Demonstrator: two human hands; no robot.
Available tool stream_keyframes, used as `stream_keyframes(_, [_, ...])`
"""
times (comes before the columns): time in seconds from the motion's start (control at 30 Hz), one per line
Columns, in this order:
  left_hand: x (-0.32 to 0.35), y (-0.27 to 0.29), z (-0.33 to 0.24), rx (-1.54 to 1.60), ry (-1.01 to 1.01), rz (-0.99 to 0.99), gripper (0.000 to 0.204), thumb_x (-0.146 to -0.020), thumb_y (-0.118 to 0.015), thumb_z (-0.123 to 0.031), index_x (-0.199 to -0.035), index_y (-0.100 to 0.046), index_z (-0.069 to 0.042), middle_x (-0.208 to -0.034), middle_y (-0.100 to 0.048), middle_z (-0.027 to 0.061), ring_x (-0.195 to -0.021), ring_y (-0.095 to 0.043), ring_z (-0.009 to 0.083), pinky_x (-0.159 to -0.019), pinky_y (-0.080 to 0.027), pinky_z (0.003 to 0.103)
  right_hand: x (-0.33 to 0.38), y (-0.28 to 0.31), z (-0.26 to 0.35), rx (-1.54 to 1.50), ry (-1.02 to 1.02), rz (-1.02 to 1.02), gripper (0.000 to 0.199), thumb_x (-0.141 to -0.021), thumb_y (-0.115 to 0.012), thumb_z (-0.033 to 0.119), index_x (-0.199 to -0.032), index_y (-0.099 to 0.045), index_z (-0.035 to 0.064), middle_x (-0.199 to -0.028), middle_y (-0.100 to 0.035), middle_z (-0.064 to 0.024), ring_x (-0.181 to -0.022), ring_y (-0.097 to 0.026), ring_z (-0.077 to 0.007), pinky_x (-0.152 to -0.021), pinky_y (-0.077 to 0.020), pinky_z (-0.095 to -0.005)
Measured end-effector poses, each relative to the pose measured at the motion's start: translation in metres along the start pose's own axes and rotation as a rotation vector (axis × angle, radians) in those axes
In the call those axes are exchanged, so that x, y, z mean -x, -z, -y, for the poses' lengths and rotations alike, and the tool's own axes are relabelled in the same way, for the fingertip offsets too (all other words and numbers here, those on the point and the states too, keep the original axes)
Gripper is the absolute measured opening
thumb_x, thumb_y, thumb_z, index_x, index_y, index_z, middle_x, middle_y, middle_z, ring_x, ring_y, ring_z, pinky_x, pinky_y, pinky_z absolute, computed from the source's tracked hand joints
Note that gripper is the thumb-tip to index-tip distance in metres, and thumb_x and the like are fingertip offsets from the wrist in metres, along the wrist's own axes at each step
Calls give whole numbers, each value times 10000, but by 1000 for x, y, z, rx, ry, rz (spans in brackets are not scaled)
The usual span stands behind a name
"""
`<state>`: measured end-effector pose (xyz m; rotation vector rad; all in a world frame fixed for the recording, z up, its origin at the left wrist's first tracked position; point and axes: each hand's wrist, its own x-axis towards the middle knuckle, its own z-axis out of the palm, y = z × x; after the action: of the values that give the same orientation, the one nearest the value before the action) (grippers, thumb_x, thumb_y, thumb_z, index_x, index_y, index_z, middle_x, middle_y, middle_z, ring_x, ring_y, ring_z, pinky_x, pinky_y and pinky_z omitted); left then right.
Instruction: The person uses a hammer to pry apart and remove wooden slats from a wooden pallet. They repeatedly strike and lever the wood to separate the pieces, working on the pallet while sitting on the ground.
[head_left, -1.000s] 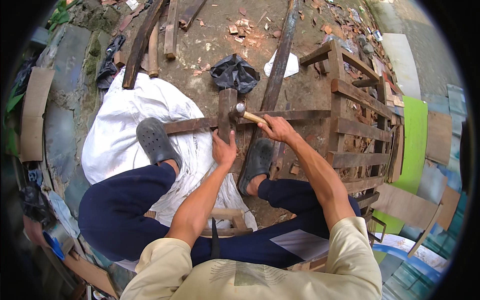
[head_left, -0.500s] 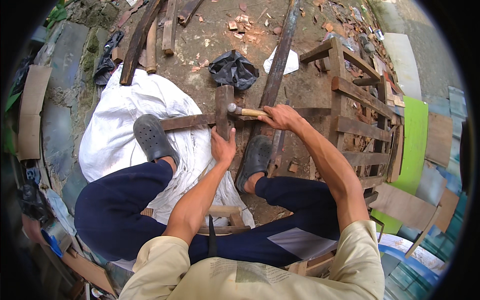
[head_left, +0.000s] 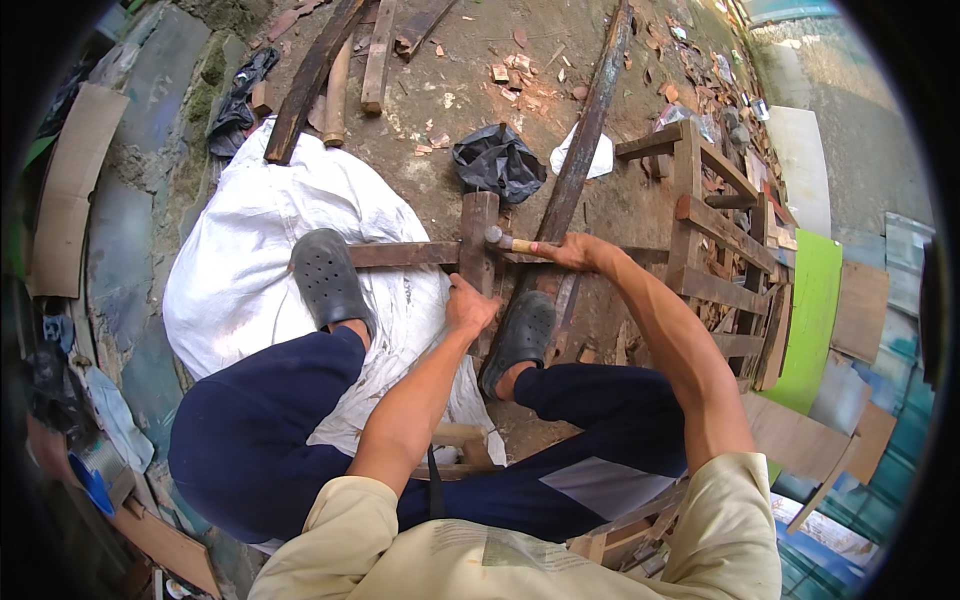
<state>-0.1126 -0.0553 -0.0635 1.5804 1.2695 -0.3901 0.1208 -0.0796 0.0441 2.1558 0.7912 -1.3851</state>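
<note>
My right hand (head_left: pixel 575 252) is closed round the wooden handle of a hammer (head_left: pixel 524 246). Its metal head rests at or just above the right side of a short wooden block (head_left: pixel 479 222), touching or not I cannot tell. At the block's lower end my left hand (head_left: pixel 470 306) is closed on it, fingers partly hidden. The block lies across a long wooden bar (head_left: pixel 405 254) that runs sideways between my feet. My grey clogs (head_left: pixel 333 275) stand on either side of the block, the left one over the bar.
A white sack (head_left: pixel 240 270) spreads under my left foot. Ahead lie a black plastic bag (head_left: pixel 498 163) and a long dark beam (head_left: pixel 585 140). To the right stands a slatted wooden frame (head_left: pixel 728 235). More timber (head_left: pixel 312 85) lies far left, with wood chips on the ground.
The whole view has shifted, so the scene sits farther right. My left hand's fingers have curled in and sit lower on the block. The hammer stays by the block.
</note>
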Motion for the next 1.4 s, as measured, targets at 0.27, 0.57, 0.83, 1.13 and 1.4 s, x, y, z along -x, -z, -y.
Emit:
stream_keyframes(0.27, [9,10,-3,28,-51,-38,1034,-672,-831,-412,-1326,-253,144,-1123,-627,325,-1069,-639,419,-915,-519,438,69,0,51,157,-113,-226,941,-861,-349,820,-1184,-682,0,-1174,-673,-238,-1154,-628,-377,-952,-502,-450])
stream_keyframes(0.57, [14,19,11,-90,-85,84,1150,-664,-826,-446,-1369,-177,189,-1201,-603,332,-1118,-628,404,-947,-513,408,69,-33,41,46,-124,-250,957,-854,-349,821,-1240,-651,-1,-1237,-644,-239,-1207,-596,-371,-977,-484,-437])
stream_keyframes(0.83, [-7,43,25,-302,-84,251,1229,-648,-828,-493,-1431,-149,167,-1258,-581,325,-1163,-609,393,-974,-505,396,57,-48,36,15,-119,-208,1011,-833,-333,848,-1290,-612,-9,-1312,-605,-227,-1270,-551,-363,-1022,-453,-442])
stream_keyframes(1.13, [9,35,23,-247,-55,200,1175,-684,-807,-499,-1431,-164,140,-1223,-592,330,-1132,-615,422,-955,-508,436,41,-41,14,-122,11,32,975,-842,-402,819,-1267,-624,-31,-1010,-688,-216,-925,-682,-337,-780,-531,-437])
stream_keyframes(1.4, [11,20,23,-195,10,118,1164,-715,-790,-479,-1472,-138,120,-1267,-587,300,-1160,-605,397,-983,-492,424,58,-50,-34,-955,220,223,476,-988,-571,355,-1422,-519,166,-754,-569,-6,-495,-492,-83,-426,-419,-241])
